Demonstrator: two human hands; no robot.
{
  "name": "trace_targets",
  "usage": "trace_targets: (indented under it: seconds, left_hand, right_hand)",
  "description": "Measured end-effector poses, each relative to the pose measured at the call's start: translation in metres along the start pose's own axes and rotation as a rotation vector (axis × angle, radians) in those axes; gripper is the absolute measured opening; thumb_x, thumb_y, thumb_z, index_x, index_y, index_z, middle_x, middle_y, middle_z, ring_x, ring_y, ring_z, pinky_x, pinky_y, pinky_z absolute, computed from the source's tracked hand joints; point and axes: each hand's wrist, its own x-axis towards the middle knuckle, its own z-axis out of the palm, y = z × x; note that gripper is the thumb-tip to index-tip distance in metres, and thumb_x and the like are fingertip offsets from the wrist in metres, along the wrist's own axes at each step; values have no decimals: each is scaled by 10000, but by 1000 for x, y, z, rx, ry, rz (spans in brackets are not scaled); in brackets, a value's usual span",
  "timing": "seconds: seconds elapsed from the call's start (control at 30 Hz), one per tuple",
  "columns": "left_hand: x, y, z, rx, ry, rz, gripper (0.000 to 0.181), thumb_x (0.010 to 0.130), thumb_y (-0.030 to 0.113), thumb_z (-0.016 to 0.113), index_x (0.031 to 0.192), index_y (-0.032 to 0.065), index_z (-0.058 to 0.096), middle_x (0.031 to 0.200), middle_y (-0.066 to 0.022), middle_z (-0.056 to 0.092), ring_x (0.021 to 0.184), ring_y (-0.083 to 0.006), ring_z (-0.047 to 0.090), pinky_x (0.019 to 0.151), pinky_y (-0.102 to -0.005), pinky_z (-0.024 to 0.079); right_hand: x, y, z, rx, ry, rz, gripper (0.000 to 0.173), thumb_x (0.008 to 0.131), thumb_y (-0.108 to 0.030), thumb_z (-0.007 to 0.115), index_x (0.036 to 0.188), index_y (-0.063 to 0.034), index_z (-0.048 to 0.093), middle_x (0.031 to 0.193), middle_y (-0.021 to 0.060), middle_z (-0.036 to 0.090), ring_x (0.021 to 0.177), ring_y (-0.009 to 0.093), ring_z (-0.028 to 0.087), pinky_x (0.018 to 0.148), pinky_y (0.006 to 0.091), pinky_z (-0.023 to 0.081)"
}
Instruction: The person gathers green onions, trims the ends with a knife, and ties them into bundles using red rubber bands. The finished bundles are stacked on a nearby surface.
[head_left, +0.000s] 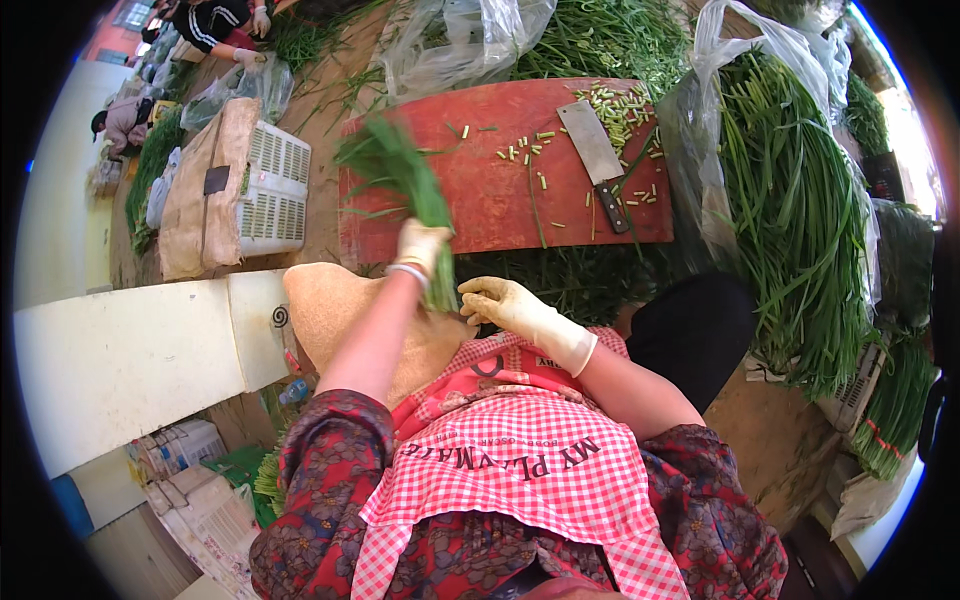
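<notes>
My left hand (422, 244), in a cream glove, grips a bunch of long green leafy stalks (397, 165). The bunch is blurred at its leafy end, over the left side of a red board (487, 187). Its pale stem ends point back towards my lap. My right hand (499, 304), gloved too, holds nothing that I can see; its fingers are bent and apart, close to the stem ends. On the board's right side lies a cleaver (592, 142) with a dark riveted handle. Cut stem ends (619, 112) are heaped beside its blade.
To the right stands a plastic bag (697, 172) beside a big heap of green stalks (795, 225). A white crate (274, 187) with a sack cloth is on the left. Another person's gloved hand (249, 57) is at the upper left. A tan cloth (352, 315) covers my left leg.
</notes>
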Motion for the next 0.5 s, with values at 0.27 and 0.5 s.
trace_targets:
  seconds: [0.27, 0.5]
  left_hand:
    - [-58, 101, 79, -198, -414, 299, 465, 820, 55, 798, 1241, 1, 607, 1033, -66, 706, 869, -167, 670, 749, -336, 578]
    - [-13, 155, -24, -344, -164, 515, 367, 858, 97, 792, 1189, 12, 658, 1045, -58, 699, 818, -143, 671, 735, -299, 581]
  right_hand:
    - [-17, -33, -10, -88, 63, -82, 298, 1002, -252, 650, 1116, 23, 671, 948, 82, 728, 870, 148, 683, 804, 293, 558]
    - [-17, -21, -2, -470, 87, -294, 327, 981, -270, 638, 1193, -26, 683, 1003, 118, 734, 895, 185, 691, 823, 342, 554]
